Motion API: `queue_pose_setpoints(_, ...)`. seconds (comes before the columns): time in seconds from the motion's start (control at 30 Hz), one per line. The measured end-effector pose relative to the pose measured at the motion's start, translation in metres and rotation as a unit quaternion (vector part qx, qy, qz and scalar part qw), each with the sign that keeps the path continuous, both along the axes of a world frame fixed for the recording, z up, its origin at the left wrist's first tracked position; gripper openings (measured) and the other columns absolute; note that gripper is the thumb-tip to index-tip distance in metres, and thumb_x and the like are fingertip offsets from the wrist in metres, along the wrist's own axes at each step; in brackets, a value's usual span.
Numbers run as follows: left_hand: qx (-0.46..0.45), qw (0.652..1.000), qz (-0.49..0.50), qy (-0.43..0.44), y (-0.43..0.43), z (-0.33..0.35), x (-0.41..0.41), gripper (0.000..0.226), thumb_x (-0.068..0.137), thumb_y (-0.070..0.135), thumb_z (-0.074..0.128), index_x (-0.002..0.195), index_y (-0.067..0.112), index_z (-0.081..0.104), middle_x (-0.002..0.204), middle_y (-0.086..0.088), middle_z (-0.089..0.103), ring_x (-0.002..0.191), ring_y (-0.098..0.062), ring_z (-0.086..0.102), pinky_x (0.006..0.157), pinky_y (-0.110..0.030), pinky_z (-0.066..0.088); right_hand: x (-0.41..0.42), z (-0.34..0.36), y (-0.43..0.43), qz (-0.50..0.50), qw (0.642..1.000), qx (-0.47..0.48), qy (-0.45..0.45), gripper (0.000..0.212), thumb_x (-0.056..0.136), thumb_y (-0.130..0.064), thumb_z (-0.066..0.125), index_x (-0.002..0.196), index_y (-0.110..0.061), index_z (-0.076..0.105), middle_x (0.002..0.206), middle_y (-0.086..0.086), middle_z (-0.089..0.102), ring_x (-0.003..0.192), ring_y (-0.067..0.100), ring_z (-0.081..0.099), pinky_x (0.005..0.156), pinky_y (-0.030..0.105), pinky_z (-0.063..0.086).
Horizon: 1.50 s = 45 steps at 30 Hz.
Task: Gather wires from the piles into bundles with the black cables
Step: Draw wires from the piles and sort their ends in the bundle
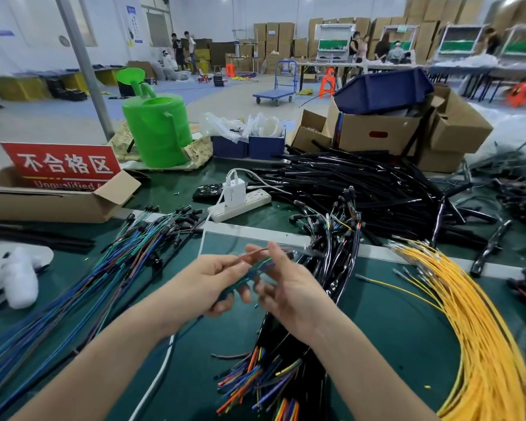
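My left hand (217, 279) grips a small bunch of green, blue and brown wires (257, 264) above the green table. My right hand (289, 287) meets it from the right, fingers curled around the same bunch near its tips. A pile of blue, green and brown wires (82, 287) fans out on the left. A heap of finished black bundles with coloured ends (289, 354) lies under my right forearm. Yellow wires (474, 323) sweep down the right side. Black cables (371, 189) are heaped at the back.
A white power strip with a charger (240, 202) and its white cord lie at mid-table. A cardboard box with a red sign (58, 189) stands left, a green watering can (158, 129) behind it, cardboard boxes (386, 132) back right. People work far off.
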<state>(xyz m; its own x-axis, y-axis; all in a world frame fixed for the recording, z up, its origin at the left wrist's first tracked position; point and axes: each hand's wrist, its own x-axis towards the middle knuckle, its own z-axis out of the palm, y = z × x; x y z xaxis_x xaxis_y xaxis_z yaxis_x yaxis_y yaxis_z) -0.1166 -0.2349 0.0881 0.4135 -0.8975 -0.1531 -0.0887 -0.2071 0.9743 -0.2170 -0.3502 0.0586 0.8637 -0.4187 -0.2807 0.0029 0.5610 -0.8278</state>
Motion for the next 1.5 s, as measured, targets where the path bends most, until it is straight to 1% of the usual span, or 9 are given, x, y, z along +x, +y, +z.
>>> queue_pose_setpoints(0.6, 0.028, 0.987, -0.037, -0.153, 0.067, -0.018, 0.051, 0.026, 0.083, 0.033, 0.054, 0.085, 0.018, 0.075, 0.056, -0.003, 0.055, 0.043, -0.009, 0.031, 0.042, -0.014, 0.024, -0.073, 0.056, -0.085, -0.298, 0.95, -0.079, -0.055, 0.024, 0.09, -0.027, 0.059, 0.08, -0.006, 0.064, 0.07, 0.007, 0.073, 0.042, 0.006, 0.054, 0.038, 0.014, 0.042)
queue_pose_setpoints(0.87, 0.034, 0.995, -0.082, -0.04, 0.08, -0.05, 0.039, 0.023, 0.086, 0.026, 0.055, 0.08, 0.012, 0.073, 0.052, -0.004, 0.054, 0.042, -0.01, 0.039, 0.043, -0.016, 0.032, -0.077, 0.077, -0.103, -0.341, 0.921, -0.184, -0.03, 0.019, 0.093, -0.02, 0.058, 0.079, -0.008, 0.062, 0.061, 0.002, 0.071, 0.039, 0.003, 0.049, 0.04, 0.012, 0.041)
queue_pose_setpoints(0.93, 0.033, 0.988, -0.151, -0.004, 0.067, -0.05, 0.021, 0.022, 0.089, 0.029, 0.059, 0.085, 0.013, 0.072, 0.058, -0.002, 0.058, 0.045, -0.009, 0.046, 0.047, -0.015, 0.038, -0.072, 0.092, -0.11, -0.281, 0.935, -0.177, -0.124, 0.005, 0.088, -0.008, 0.059, 0.091, -0.006, 0.063, 0.076, 0.004, 0.073, 0.058, 0.006, 0.063, 0.055, 0.013, 0.051)
queue_pose_setpoints(1.0, 0.005, 0.982, -0.183, 0.05, 0.042, -0.05, -0.007, 0.019, 0.088, 0.025, 0.057, 0.085, 0.013, 0.072, 0.06, -0.001, 0.058, 0.046, -0.008, 0.047, 0.048, -0.015, 0.04, -0.065, 0.098, -0.12, -0.183, 0.948, -0.162, -0.206, 0.026, 0.08, -0.004, 0.062, 0.106, -0.007, 0.062, 0.102, 0.008, 0.07, 0.09, 0.016, 0.069, 0.075, 0.018, 0.054)
queue_pose_setpoints(1.07, -0.03, 0.977, -0.159, 0.14, 0.009, -0.052, -0.039, 0.017, 0.091, 0.018, 0.056, 0.084, 0.009, 0.068, 0.06, -0.003, 0.058, 0.045, -0.008, 0.047, 0.047, -0.017, 0.041, -0.056, 0.088, -0.13, -0.156, 0.954, -0.222, -0.127, 0.041, 0.08, -0.001, 0.065, 0.12, -0.005, 0.057, 0.118, 0.012, 0.061, 0.095, 0.023, 0.067, 0.077, 0.022, 0.056)
queue_pose_setpoints(1.13, -0.044, 0.974, -0.108, 0.194, -0.023, -0.061, -0.063, 0.018, 0.096, 0.009, 0.05, 0.084, 0.003, 0.062, 0.06, -0.004, 0.059, 0.044, -0.008, 0.047, 0.046, -0.018, 0.043, -0.054, 0.06, -0.139, -0.181, 0.899, -0.39, 0.08, 0.043, 0.086, 0.001, 0.063, 0.127, -0.002, 0.055, 0.121, 0.017, 0.06, 0.082, 0.022, 0.064, 0.072, 0.026, 0.056)
queue_pose_setpoints(1.23, -0.036, 0.98, -0.067, 0.187, -0.048, -0.072, -0.076, 0.019, 0.098, 0.006, 0.043, 0.088, -0.001, 0.058, 0.062, -0.004, 0.062, 0.046, -0.008, 0.051, 0.047, -0.019, 0.045, -0.081, 0.008, -0.156, -0.134, 0.68, -0.605, 0.391, 0.024, 0.086, -0.008, 0.059, 0.108, -0.008, 0.07, 0.107, 0.014, 0.07, 0.089, 0.027, 0.064, 0.08, 0.033, 0.051)
queue_pose_setpoints(1.3, -0.039, 0.978, -0.063, 0.193, -0.05, -0.077, -0.076, 0.018, 0.098, 0.006, 0.044, 0.089, -0.002, 0.058, 0.064, -0.007, 0.063, 0.047, -0.009, 0.053, 0.048, -0.02, 0.046, -0.111, -0.021, -0.162, -0.066, 0.59, -0.622, 0.51, 0.021, 0.085, -0.011, 0.056, 0.101, -0.009, 0.07, 0.102, 0.012, 0.069, 0.094, 0.029, 0.063, 0.078, 0.034, 0.051)
queue_pose_setpoints(1.5, -0.059, 0.972, -0.08, 0.214, -0.05, -0.088, -0.071, 0.018, 0.097, 0.004, 0.045, 0.091, -0.004, 0.059, 0.066, -0.011, 0.063, 0.046, -0.011, 0.053, 0.047, -0.021, 0.047, -0.162, -0.049, -0.159, -0.05, 0.502, -0.653, 0.565, 0.008, 0.088, -0.012, 0.052, 0.089, -0.01, 0.059, 0.094, 0.009, 0.062, 0.09, 0.03, 0.059, 0.074, 0.037, 0.05)
